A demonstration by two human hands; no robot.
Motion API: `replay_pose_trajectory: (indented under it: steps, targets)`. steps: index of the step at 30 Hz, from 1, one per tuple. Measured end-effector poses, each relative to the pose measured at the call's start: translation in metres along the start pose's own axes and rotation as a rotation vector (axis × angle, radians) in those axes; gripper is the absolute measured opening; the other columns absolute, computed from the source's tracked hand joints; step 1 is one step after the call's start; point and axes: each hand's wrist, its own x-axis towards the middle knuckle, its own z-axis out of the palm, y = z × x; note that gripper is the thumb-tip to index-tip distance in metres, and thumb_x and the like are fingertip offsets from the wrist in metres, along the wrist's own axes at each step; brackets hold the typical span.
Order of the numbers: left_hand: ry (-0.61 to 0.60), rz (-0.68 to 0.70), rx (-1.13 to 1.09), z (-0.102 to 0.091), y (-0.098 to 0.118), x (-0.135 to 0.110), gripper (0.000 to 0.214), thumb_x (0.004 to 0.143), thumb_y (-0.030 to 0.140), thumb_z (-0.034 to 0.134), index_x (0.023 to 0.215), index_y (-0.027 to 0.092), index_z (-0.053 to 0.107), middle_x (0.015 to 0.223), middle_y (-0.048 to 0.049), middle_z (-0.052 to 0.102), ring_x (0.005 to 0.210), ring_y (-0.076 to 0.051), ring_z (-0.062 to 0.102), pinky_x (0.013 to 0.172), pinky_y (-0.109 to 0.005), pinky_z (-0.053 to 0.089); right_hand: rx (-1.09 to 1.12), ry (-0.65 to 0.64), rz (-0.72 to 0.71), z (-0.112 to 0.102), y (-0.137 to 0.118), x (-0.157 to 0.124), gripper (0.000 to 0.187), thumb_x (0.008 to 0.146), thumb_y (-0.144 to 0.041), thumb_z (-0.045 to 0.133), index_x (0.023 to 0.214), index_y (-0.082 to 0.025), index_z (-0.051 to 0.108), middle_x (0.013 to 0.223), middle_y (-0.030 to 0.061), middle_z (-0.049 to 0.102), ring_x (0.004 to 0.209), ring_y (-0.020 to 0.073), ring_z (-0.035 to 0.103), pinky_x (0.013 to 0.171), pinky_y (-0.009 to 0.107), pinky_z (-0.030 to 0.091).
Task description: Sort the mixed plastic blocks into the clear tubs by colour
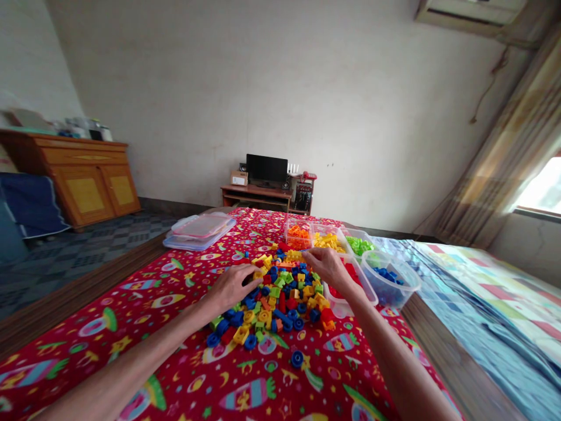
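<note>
A heap of small plastic bricks (280, 295) in blue, yellow, red, green and orange lies on a red patterned cloth (175, 327). My left hand (232, 286) rests at the heap's left edge, fingers curled and pinching at yellow pieces. My right hand (326, 263) reaches over the heap's far right side, fingertips pinched on a yellow brick (294, 255). Just beyond stand clear tubs of sorted pieces: orange (298, 235), yellow (328, 240), green (359, 244), red (356, 275) and a round one with blue (390, 279).
A stack of clear lids (199, 230) lies at the cloth's far left. A single blue piece (297, 358) sits apart, nearer me. A striped mattress (482, 292) lies to the right, a wooden cabinet (83, 175) at left, a desk with a monitor (266, 171) behind.
</note>
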Motion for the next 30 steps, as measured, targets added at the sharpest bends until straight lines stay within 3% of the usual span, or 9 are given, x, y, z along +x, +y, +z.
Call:
replay_pose_trajectory:
  steps: [9,16,21,24,27,30]
  targets:
    - [0.005,0.006,-0.024,0.007,-0.009,0.0,0.033,0.088,0.046,0.047,0.096,0.021,0.067,0.1,-0.0066,0.072,0.092,-0.023,0.065,0.083,-0.033,0.05,-0.103,0.026,-0.032,-0.003,-0.001,0.001,0.041,0.086,-0.04,0.045,0.053,-0.015,0.051,0.049,-0.0039,0.043,0.048,0.0067,0.036,0.048,0.021,0.022]
    - [0.006,-0.014,-0.018,0.008,-0.009,-0.001,0.034,0.087,0.046,0.046,0.096,0.021,0.068,0.1,-0.0064,0.072,0.093,-0.023,0.066,0.085,-0.034,0.049,-0.143,0.146,0.078,-0.036,0.008,0.002,0.044,0.086,-0.045,0.044,0.058,-0.015,0.062,0.052,0.0002,0.058,0.05,0.01,0.05,0.051,0.021,0.031]
    - [0.038,-0.01,-0.029,0.008,-0.008,0.0,0.034,0.086,0.048,0.048,0.095,0.022,0.068,0.098,-0.0062,0.072,0.091,-0.023,0.066,0.085,-0.033,0.05,-0.314,0.31,0.245,-0.064,0.041,0.034,0.046,0.087,-0.045,0.041,0.068,-0.014,0.07,0.059,0.0066,0.066,0.059,0.0151,0.059,0.056,0.024,0.036]
    - [0.032,-0.008,-0.029,0.005,-0.004,0.0,0.033,0.087,0.047,0.047,0.094,0.022,0.068,0.096,-0.0061,0.072,0.089,-0.023,0.066,0.084,-0.033,0.05,-0.413,0.236,0.394,-0.074,0.058,0.06,0.045,0.086,-0.047,0.045,0.077,-0.013,0.072,0.066,0.0104,0.068,0.068,0.0186,0.062,0.061,0.025,0.039]
    - [0.04,-0.006,-0.027,0.003,-0.002,-0.001,0.033,0.087,0.048,0.047,0.094,0.022,0.068,0.095,-0.006,0.072,0.087,-0.023,0.067,0.083,-0.034,0.051,-0.468,0.13,0.446,-0.074,0.063,0.068,0.047,0.086,-0.049,0.045,0.078,-0.012,0.072,0.069,0.0132,0.069,0.075,0.0219,0.064,0.065,0.027,0.041]
    - [0.039,0.002,-0.035,0.004,-0.003,-0.001,0.033,0.087,0.047,0.047,0.094,0.022,0.067,0.095,-0.0059,0.071,0.087,-0.022,0.066,0.083,-0.033,0.05,-0.476,0.206,0.387,-0.07,0.052,0.056,0.04,0.087,-0.041,0.043,0.08,-0.015,0.072,0.069,0.0111,0.07,0.078,0.0217,0.065,0.068,0.027,0.041]
